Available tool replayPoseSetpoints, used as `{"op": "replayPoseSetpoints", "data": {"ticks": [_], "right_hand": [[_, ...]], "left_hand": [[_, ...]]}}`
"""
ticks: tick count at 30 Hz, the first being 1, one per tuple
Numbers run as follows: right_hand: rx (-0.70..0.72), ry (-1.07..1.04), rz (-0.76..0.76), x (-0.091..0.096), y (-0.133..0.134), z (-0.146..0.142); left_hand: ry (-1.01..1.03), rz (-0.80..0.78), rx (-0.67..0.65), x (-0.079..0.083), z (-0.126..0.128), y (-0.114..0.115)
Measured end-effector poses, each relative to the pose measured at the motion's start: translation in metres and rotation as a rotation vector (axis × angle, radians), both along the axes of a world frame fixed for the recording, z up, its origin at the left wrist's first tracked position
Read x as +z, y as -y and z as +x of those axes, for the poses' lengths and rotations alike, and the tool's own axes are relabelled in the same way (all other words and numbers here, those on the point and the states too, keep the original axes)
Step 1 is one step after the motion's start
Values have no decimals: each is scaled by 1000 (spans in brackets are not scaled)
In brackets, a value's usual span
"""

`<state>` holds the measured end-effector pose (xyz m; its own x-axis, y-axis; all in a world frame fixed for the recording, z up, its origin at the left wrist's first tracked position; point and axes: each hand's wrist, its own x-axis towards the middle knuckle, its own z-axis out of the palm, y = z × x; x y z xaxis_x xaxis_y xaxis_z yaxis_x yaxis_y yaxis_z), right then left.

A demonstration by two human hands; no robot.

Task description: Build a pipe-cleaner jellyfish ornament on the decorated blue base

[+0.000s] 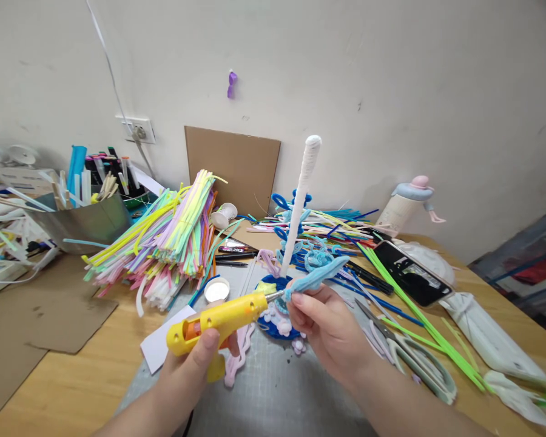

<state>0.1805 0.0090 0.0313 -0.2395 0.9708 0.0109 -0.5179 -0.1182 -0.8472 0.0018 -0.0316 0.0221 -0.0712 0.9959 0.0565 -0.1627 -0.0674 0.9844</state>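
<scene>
My left hand (195,364) is wrapped round a yellow glue gun (221,321), its metal nozzle pointing right. The nozzle tip meets, or nearly meets, the near end of a light blue fuzzy pipe-cleaner piece (321,276). Thumb and fingers of my right hand (323,318) pinch that piece, which slants up to the right. Behind both hands stands a white wrapped post (298,206) on a round dark blue base (266,325). Blue loops, a yellow star and pale lilac flower shapes surround the post; my right hand hides part of the base.
A big bundle of pastel pipe cleaners (182,237) lies left of centre. Scissors (418,358), a phone (412,273) and bright green stems (418,315) are on the right. A metal tin of sticks (84,221) stands at left. Cardboard (232,164) leans on the wall.
</scene>
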Motion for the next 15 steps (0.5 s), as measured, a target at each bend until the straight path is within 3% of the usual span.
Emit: {"op": "replayPoseSetpoints", "data": {"ticks": [5, 8, 11, 15], "right_hand": [[65, -71, -9, 7, 0, 5], [4, -18, 15, 10, -14, 19], [-105, 328, 131, 0, -39, 36], [-254, 891, 246, -32, -73, 53]], "left_hand": [[-149, -41, 95, -6, -7, -5], [-170, -106, 163, -5, -7, -8], [-112, -134, 272, 0, -6, -11], [27, -68, 363, 7, -3, -13]]}}
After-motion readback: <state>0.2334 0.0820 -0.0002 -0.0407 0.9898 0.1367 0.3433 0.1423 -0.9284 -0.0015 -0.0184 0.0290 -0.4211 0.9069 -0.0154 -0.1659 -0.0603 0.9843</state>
